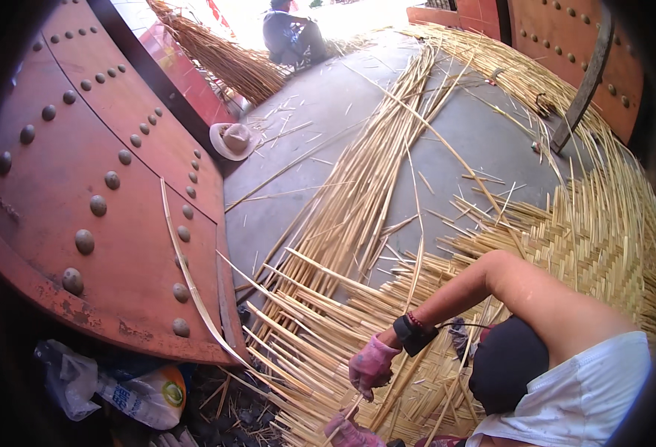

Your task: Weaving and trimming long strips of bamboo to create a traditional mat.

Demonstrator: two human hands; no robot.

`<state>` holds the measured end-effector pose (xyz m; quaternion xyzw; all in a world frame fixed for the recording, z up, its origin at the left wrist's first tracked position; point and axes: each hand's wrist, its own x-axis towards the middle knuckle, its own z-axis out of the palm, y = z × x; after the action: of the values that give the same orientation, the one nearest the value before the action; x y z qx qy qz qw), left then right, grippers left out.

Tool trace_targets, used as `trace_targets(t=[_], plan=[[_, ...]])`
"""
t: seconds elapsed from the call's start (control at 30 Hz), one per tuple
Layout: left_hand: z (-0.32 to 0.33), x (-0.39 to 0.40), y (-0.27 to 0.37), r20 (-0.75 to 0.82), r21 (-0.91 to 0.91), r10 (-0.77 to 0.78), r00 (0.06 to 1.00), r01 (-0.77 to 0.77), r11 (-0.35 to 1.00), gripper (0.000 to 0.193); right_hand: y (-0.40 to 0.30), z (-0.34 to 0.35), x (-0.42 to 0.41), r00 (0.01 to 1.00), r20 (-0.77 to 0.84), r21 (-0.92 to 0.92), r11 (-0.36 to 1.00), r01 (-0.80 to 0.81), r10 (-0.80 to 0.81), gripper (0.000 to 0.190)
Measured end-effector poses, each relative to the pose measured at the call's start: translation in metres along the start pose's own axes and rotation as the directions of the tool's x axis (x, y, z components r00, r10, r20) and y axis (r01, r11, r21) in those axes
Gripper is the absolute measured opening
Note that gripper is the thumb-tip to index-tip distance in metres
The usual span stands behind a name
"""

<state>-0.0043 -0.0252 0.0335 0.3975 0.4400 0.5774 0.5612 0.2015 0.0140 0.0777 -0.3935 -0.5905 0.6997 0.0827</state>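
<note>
My right hand (371, 364), in a stained pink glove with a black band at the wrist, is closed on a pale split reed strip (336, 431). Just below it, near the bottom edge, my left hand (353, 433), also gloved in pink, grips the same strip. Under and around both hands lies a partly woven reed mat (568, 246), its loose strip ends fanning out to the left. A long bundle of split reeds (361, 184) runs away from the mat across the grey floor. One long curved strip (193, 290) rises against the red door.
A studded red door (149, 167) stands at left, another (562, 50) at upper right beside a dark wooden prop (585, 84). A pale hat (235, 139) and reed scraps lie on the floor. A person (294, 36) sits far back near standing reeds (221, 53). Plastic bags (149, 391) lie lower left.
</note>
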Motion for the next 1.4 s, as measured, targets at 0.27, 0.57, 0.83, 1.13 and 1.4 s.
trace_targets(t=[0.27,0.57,0.83,1.13,1.4], plan=[[-0.001,-0.013,-0.008,-0.16,-0.174,-0.156,0.975,0.127,0.976,0.043,0.004,0.016,0.013,0.663,-0.126,-0.903,0.362,0.23,-0.738,0.009],[-0.008,-0.03,-0.062,-0.135,0.089,-0.302,0.944,0.316,0.945,0.025,0.046,0.033,-0.002,0.916,-0.378,-0.604,0.785,-0.136,-0.132,0.013],[-0.004,-0.037,-0.036,0.068,-0.162,-0.353,0.933,0.359,0.919,0.02,0.067,0.065,0.005,0.807,-0.558,-0.314,0.949,0.011,-0.194,0.019],[-0.014,-0.031,-0.021,0.157,-0.537,-0.559,0.814,0.545,0.643,0.029,0.043,0.079,0.002,0.873,-0.485,-0.037,0.996,-0.076,0.049,0.018],[-0.049,-0.017,-0.007,0.168,-0.43,-0.473,0.865,0.496,0.754,0.024,0.075,0.086,-0.001,0.858,-0.463,-0.333,0.941,0.066,-0.224,0.011]])
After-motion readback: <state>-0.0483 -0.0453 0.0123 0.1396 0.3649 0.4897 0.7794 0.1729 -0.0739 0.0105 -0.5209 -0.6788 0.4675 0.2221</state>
